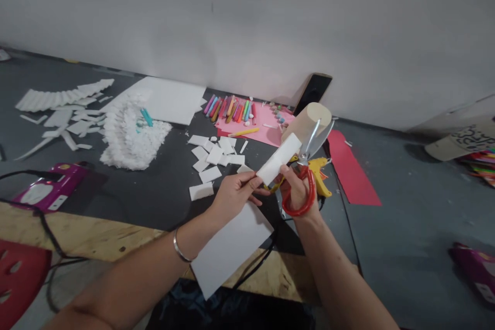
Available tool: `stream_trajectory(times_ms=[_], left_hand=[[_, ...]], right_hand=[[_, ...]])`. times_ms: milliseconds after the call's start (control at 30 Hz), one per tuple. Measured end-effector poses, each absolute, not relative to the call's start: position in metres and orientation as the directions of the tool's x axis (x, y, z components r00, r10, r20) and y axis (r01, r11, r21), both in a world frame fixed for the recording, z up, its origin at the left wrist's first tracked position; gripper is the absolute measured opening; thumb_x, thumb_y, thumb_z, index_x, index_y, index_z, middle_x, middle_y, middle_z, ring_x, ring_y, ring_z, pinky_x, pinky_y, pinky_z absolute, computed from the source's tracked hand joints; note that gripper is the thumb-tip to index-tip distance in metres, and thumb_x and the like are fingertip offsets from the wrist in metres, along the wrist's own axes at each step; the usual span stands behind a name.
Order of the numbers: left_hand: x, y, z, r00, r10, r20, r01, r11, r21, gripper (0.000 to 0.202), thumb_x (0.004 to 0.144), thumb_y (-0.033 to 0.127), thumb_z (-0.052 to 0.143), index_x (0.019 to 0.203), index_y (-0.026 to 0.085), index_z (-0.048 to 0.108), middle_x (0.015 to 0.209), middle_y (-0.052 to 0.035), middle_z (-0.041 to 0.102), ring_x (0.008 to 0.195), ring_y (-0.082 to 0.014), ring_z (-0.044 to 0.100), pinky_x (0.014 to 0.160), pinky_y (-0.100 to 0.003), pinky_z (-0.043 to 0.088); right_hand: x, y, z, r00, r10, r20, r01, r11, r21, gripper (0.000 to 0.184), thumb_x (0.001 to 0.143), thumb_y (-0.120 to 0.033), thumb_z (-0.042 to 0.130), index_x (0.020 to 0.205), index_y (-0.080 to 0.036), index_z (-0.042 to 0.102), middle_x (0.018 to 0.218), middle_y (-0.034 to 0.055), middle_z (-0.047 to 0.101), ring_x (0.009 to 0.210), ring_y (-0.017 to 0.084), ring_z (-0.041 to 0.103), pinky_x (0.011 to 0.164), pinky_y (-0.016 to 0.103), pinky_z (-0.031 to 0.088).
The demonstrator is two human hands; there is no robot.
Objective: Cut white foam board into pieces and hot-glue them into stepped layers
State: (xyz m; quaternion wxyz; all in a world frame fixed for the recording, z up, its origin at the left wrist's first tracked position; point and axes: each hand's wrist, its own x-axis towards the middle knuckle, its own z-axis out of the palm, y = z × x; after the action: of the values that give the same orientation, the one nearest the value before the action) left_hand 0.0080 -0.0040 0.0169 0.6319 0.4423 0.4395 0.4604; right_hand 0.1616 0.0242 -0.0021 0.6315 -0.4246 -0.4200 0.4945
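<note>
My left hand (242, 191) pinches the lower end of a white foam strip (279, 159), which slants up to the right. Red-handled scissors (305, 180) are in my right hand (296, 191), blades parted and pointing upward beside the strip's far end. My right thumb lies close to the strip's edge; I cannot tell whether it presses on it. Small white cut pieces (214, 153) are scattered on the dark table left of my hands. A white sheet (232, 250) lies under my left wrist at the table's front edge.
A yellow glue gun (320, 176) and a pale cylinder (309, 118) sit behind my right hand. Coloured crayons (230, 108) rest on pink paper (266, 134). Fluffy white material (131, 134) is at left, red paper (353, 167) at right. A black cable (259, 263) crosses the front edge.
</note>
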Motion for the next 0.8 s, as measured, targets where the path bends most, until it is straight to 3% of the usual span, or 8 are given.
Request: stream_trajectory(times_ms=[200,500,800], left_hand=[[0.0087,-0.0044,0.0186,0.184,0.972,-0.148,-0.196,0.184,0.963,0.027,0.076,0.042,0.069,0.081,0.015,0.069,0.075,-0.0067,0.07,0.074,-0.023,0.074,0.049,-0.022,0.056],[0.0078,-0.0063,0.0175,0.168,0.979,-0.119,-0.172,0.148,0.974,0.026,0.078,0.038,0.066,0.09,0.016,0.07,0.077,-0.0067,0.072,0.073,-0.021,0.074,0.049,-0.021,0.056],[0.0091,-0.0067,0.0224,0.153,0.977,-0.147,-0.154,0.17,0.973,0.014,0.081,0.027,0.065,0.089,0.018,0.073,0.08,-0.0051,0.073,0.07,-0.0187,0.073,0.047,-0.019,0.053]], right_hand=[[0.1622,0.025,-0.0023,0.158,0.982,0.102,-0.249,0.139,-0.958,0.029,0.074,-0.036,0.071,0.096,-0.023,0.057,0.071,-0.0046,0.054,0.058,0.012,0.05,0.057,0.027,0.044],[0.1604,0.0237,-0.0036,0.17,0.977,0.129,-0.225,0.165,-0.96,0.026,0.077,-0.034,0.069,0.096,-0.022,0.057,0.08,-0.0006,0.058,0.066,0.014,0.054,0.063,0.029,0.048],[0.1591,0.0224,-0.0025,0.167,0.983,0.075,-0.365,0.132,-0.922,0.033,0.073,-0.032,0.074,0.1,-0.024,0.058,0.083,-0.0022,0.059,0.068,0.013,0.054,0.063,0.026,0.048]])
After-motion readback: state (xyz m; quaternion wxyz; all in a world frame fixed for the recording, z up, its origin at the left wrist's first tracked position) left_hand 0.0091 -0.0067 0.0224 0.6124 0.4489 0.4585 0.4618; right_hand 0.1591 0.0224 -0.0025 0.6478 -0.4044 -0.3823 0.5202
